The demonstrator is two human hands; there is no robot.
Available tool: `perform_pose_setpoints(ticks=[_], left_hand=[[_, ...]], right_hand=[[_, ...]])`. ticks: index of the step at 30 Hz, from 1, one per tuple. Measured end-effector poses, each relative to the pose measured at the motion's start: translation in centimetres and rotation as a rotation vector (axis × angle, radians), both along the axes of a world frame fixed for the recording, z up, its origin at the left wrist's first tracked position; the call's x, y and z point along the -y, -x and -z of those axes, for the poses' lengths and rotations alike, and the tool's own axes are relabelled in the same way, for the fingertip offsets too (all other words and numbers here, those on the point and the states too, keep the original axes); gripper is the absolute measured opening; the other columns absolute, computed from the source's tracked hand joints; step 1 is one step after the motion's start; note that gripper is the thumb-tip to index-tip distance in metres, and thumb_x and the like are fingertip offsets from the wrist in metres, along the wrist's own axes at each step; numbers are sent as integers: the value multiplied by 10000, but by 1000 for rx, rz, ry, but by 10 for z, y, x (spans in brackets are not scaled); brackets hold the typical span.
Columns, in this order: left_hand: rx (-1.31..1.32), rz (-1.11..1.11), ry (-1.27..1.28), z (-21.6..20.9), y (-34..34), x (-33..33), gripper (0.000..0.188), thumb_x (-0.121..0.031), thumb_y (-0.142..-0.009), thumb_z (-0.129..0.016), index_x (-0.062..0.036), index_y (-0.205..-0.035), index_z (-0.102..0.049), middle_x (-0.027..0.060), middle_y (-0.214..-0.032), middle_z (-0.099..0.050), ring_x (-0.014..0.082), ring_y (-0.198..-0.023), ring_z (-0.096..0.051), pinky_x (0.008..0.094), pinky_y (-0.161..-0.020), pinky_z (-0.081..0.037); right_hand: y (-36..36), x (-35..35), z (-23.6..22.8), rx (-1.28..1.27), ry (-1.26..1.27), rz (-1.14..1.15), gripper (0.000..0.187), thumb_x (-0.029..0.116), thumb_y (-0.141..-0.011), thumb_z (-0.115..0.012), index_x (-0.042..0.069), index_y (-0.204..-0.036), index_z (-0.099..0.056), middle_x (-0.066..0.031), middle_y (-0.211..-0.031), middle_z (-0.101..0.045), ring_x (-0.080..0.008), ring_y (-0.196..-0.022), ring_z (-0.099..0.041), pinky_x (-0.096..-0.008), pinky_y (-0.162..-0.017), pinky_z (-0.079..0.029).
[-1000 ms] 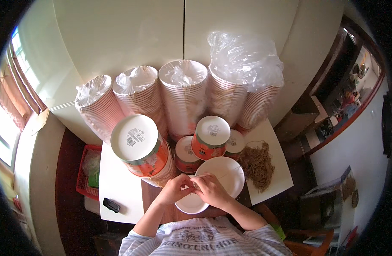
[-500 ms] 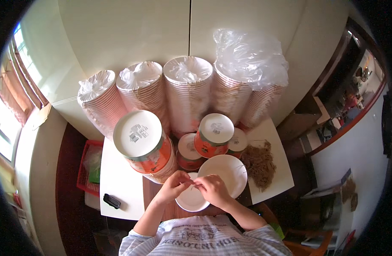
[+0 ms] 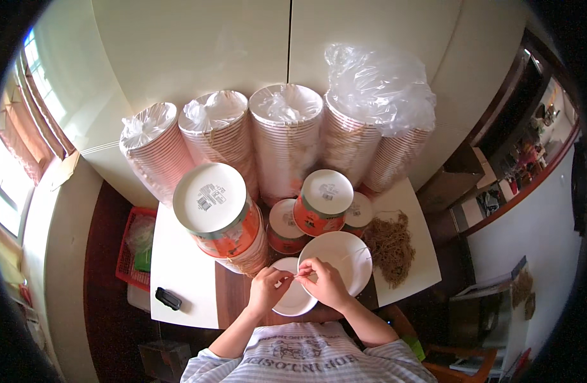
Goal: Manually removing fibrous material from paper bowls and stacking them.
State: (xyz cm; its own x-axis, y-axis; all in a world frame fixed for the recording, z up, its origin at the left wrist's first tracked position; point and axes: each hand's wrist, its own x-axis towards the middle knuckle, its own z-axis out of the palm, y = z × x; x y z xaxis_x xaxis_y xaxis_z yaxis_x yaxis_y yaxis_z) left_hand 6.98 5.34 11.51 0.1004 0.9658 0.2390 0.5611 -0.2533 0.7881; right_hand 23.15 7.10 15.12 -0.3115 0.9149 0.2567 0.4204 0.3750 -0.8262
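My left hand (image 3: 270, 289) and my right hand (image 3: 322, 281) meet above the smaller white bowl (image 3: 293, 301). The fingertips of each are pinched together. Between them seems to be a thin strand, too small to make out clearly. Just right of it stands a larger white bowl (image 3: 350, 246), with a few thin strands near its right rim. Beyond that bowl, a tangled pile of brown, stringy strands (image 3: 390, 247) lies on the white tabletop.
Tall stacks of paper tubs in plastic (image 3: 286, 140) line the back. Upturned orange tubs (image 3: 210, 198) with white bases stand closer, some stacked. A small black object (image 3: 168, 299) lies at the table's left. Beside the table is a red basket (image 3: 125, 255).
My hands have drawn slightly apart, though the fingertips stay close together. The whole view has shifted a little; the bowls, tubs and brown pile keep their places.
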Motion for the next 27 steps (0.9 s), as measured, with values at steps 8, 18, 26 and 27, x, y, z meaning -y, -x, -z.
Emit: perform_pose_setpoints(ticks=[8,18,26,27], left_hand=[[173,-60,28,-1,-1,-1,141,-31,-674,-633,-69,-810,-631,54,-711,-618,153,-588,-575,245,-534,-463],[320,72,21,-4,-4,-4,117,31,-692,-602,-29,-792,-604,31,-749,-623,79,-638,-540,219,-563,-430],[501,110,143,5,-2,-2,133,-38,-696,-637,-21,-825,-609,46,-772,-603,107,-638,-538,233,-566,-433],[466,125,125,4,-3,-2,119,-12,-719,-606,-13,-838,-591,32,-781,-604,78,-652,-523,213,-568,-414]], right_hand=[[-2,-1,3,-23,29,-25,213,36,-711,-641,22,-861,-490,-67,-776,-608,-166,-722,-618,-262,-628,-482],[-2,-2,1,-28,10,0,190,24,-725,-615,22,-865,-486,-78,-784,-609,-182,-735,-618,-273,-631,-487],[-2,-1,3,-39,-3,8,193,22,-723,-615,21,-866,-486,-78,-781,-608,-177,-732,-618,-270,-628,-490],[-2,-1,3,-38,-6,8,190,23,-723,-616,21,-864,-488,-79,-780,-608,-177,-730,-618,-271,-628,-490]])
